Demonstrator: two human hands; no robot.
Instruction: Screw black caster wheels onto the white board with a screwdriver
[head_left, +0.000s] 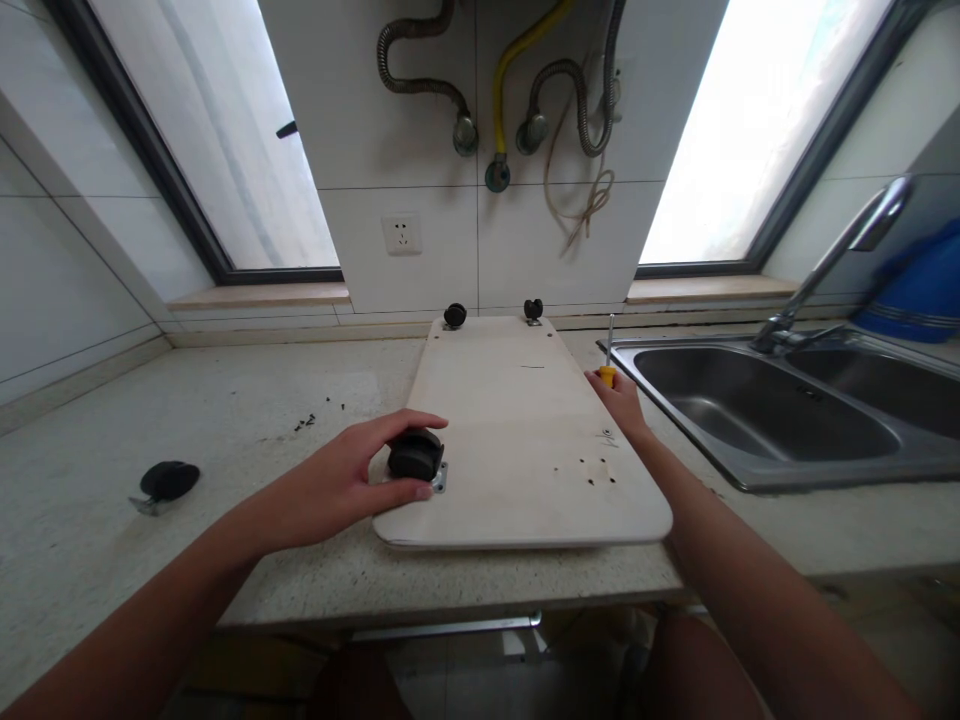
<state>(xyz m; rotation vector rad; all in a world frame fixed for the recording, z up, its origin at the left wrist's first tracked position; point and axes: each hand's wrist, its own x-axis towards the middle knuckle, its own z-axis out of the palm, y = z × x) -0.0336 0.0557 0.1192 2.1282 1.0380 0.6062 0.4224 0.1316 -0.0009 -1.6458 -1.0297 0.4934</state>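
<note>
A white board [495, 400] with rounded corners lies flat on the countertop. At its near left corner, my left hand [360, 470] has thumb and fingers around a black caster wheel [415, 455], whose metal plate rests on the board. My right hand [621, 395], beside the board's right edge, grips a screwdriver [608, 375] by its yellow handle, shaft pointing up. Two more casters stand at the far corners, a left one [454, 316] and a right one [533, 311]. Screw holes [600, 470] show bare at the near right corner.
A loose caster [171, 482] lies on the countertop [247, 400] at left, with several small screws [305, 422] nearer the board. A double steel sink [750, 400] with a faucet [832, 260] is at right. Hoses and a socket [402, 235] are on the tiled wall.
</note>
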